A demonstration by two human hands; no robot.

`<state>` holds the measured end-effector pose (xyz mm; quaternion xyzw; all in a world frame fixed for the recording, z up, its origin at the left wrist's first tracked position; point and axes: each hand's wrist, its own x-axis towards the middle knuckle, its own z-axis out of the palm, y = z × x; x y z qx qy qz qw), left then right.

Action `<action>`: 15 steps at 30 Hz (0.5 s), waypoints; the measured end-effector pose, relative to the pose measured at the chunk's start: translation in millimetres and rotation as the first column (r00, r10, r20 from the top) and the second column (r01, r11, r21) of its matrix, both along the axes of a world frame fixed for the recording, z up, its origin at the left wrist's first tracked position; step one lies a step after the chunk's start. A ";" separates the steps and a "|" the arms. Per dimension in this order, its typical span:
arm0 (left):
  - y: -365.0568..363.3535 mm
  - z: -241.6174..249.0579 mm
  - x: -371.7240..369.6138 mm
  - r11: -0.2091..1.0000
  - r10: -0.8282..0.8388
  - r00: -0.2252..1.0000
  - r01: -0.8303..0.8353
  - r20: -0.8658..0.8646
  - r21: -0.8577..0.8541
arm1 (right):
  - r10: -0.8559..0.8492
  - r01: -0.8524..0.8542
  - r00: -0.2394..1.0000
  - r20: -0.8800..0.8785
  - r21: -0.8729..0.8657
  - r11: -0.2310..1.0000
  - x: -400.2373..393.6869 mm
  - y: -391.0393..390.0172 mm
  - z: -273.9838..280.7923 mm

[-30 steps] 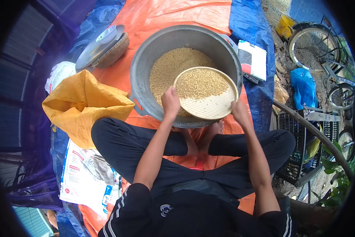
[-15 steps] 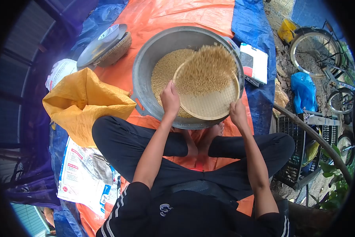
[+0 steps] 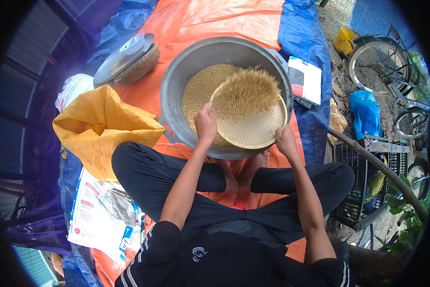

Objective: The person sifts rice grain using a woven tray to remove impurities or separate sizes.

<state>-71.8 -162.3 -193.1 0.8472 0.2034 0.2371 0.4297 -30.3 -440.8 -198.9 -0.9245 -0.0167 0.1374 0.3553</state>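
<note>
A round woven winnowing tray (image 3: 253, 129) is held over the right part of a large grey metal basin (image 3: 176, 71). My left hand (image 3: 206, 125) grips the tray's left rim, and my right hand (image 3: 286, 139) grips its lower right rim. Grain (image 3: 246, 93), blurred by motion, covers the far part of the tray; the near part shows bare weave. More tan grain (image 3: 203, 86) lies inside the basin, left of the tray. My crossed legs and bare feet are just in front of the basin.
An open yellow sack (image 3: 105, 124) stands left of the basin. Behind it are a basket with a metal lid (image 3: 138, 62) and a white sack (image 3: 76, 91). Folded white bags (image 3: 305, 81) lie to the right. Farther right are a black crate (image 3: 351, 191), a blue plastic bag (image 3: 365, 112) and a bicycle (image 3: 382, 67).
The tray has shifted slightly left, still in both hands. The moving grain has changed shape, gathered toward the tray's far side. The view has shifted a little.
</note>
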 end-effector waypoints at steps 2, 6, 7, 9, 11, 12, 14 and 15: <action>0.3 -1.4 -2.4 0.999 -0.015 0.998 0.013 -0.062 -0.037 | 0.033 -0.033 0.999 -0.007 0.022 0.999 3.1 -6.0 -2.4; -5.0 14.8 -3.2 1.000 -0.004 1.000 0.004 0.024 -0.022 | 0.015 -0.032 0.996 0.093 0.184 0.982 0.7 -6.1 7.3; -9.2 18.8 -4.5 0.998 0.049 0.967 -0.040 0.250 -0.039 | 0.013 -0.030 0.996 0.090 0.183 0.983 -0.8 -4.5 4.6; -12.5 12.2 -8.3 0.999 0.046 0.969 -0.046 0.245 -0.005 | -0.062 0.012 0.974 0.219 0.219 0.976 -1.4 -2.0 -1.7; -10.0 4.3 -1.2 0.998 0.046 0.963 -0.058 0.265 0.038 | -0.037 0.019 0.990 0.135 0.135 0.991 0.9 -0.9 0.2; -8.8 1.7 -2.9 0.998 0.039 0.974 -0.047 0.225 0.029 | -0.028 0.019 0.993 0.113 0.083 0.996 -1.4 0.4 0.4; -4.1 -5.7 -3.4 0.999 0.034 0.983 -0.038 0.181 0.019 | -0.007 0.006 0.997 0.077 0.024 1.000 1.3 -1.0 -4.5; -2.2 -5.1 -3.7 1.000 -0.005 0.998 0.005 0.056 -0.013 | -0.010 0.009 0.997 0.074 0.022 1.000 3.0 -4.8 -6.7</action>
